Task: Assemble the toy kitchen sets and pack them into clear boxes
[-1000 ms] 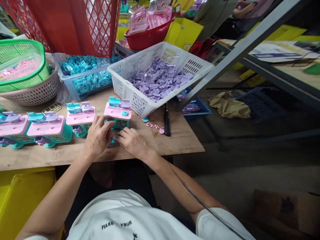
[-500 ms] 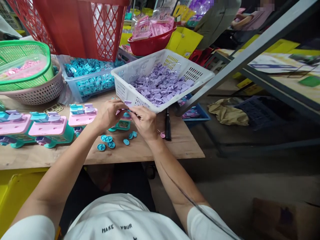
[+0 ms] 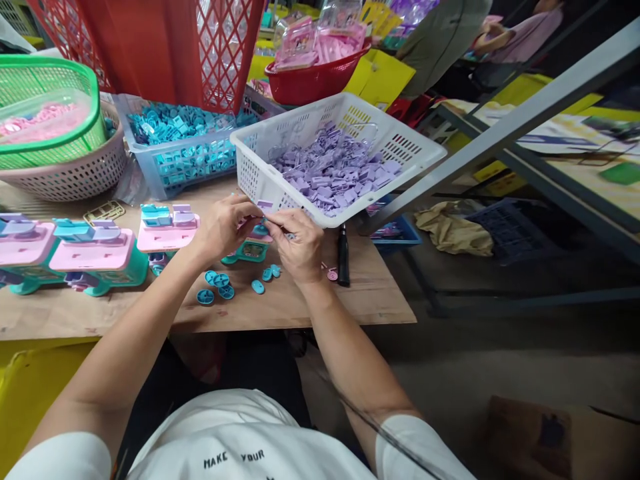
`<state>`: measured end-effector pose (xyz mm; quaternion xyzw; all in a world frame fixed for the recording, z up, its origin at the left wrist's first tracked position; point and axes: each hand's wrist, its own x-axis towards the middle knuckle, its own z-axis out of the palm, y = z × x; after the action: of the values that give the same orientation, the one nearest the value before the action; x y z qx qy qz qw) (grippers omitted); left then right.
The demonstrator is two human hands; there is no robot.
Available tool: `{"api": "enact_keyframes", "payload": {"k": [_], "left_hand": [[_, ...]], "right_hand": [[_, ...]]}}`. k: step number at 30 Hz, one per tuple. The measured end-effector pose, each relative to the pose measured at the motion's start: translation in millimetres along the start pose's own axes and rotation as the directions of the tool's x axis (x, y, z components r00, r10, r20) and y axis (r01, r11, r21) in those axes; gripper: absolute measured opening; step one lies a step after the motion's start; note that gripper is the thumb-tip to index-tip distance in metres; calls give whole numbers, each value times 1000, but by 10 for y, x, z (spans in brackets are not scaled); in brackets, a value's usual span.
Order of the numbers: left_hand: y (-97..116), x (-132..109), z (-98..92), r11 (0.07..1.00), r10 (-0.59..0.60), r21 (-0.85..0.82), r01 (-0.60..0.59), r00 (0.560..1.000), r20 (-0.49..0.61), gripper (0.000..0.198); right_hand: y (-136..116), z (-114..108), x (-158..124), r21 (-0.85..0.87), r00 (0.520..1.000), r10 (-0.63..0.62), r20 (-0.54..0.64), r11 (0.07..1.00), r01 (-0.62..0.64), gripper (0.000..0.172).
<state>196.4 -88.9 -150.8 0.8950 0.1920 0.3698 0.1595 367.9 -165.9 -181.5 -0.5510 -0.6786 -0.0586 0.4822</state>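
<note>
Left hand (image 3: 225, 225) and right hand (image 3: 300, 243) each had their fingers pinched on the pink top of the pink-and-teal toy (image 3: 253, 249). The toy sat between them on the plywood table (image 3: 310, 303), with the white basket (image 3: 260, 180) of lilac parts (image 3: 335, 170) just beyond at 12 o'clock. Loose teal discs (image 3: 220, 288) lay at 6 o'clock of the toy, a row of assembled toys (image 3: 95, 253) at 9 o'clock, and a black tool (image 3: 343, 253) at 3 o'clock.

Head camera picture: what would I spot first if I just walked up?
Probably the white basket heaped with purple plastic pieces, at the table's back right. Just in front of it the left hand and right hand meet on a pink-and-teal toy, with small teal discs scattered on the wood below. A row of toys like it stands at the left.
</note>
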Motion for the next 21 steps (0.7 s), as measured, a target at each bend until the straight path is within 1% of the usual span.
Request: {"api": "enact_keyframes", "payload": {"k": [2,6,9,13,15,18,21], "left_hand": [[6,-14,-3,1000,4,10,-4,1000,19,19],[12,-48,7,999,23,34,-24,999,34,20],[11,-84,25,996,54,75,-56,998,29,19],[20,-175,84,987,56,145,-63,997,51,19],[27,-227,127,984,59,168,-67,997,54,21],[31,-275,174,977,72,198,-77,997,33,23],[38,-274,156,972,74,223,-80,997,36,23]], "right_hand": [[7,6,-17,28,1000,7,25,1000,-8,26],[37,-11,-50,66,1000,3,30,998,-5,25],[64,-43,-68,57,997,-58,48,997,55,24],[108,-67,-111,52,981,-174,89,984,170,23],[125,-50,-137,56,976,-199,84,979,195,22],[130,-4,-147,43,983,-176,61,984,173,23],[103,-7,-138,39,986,-156,65,987,154,26]]}}
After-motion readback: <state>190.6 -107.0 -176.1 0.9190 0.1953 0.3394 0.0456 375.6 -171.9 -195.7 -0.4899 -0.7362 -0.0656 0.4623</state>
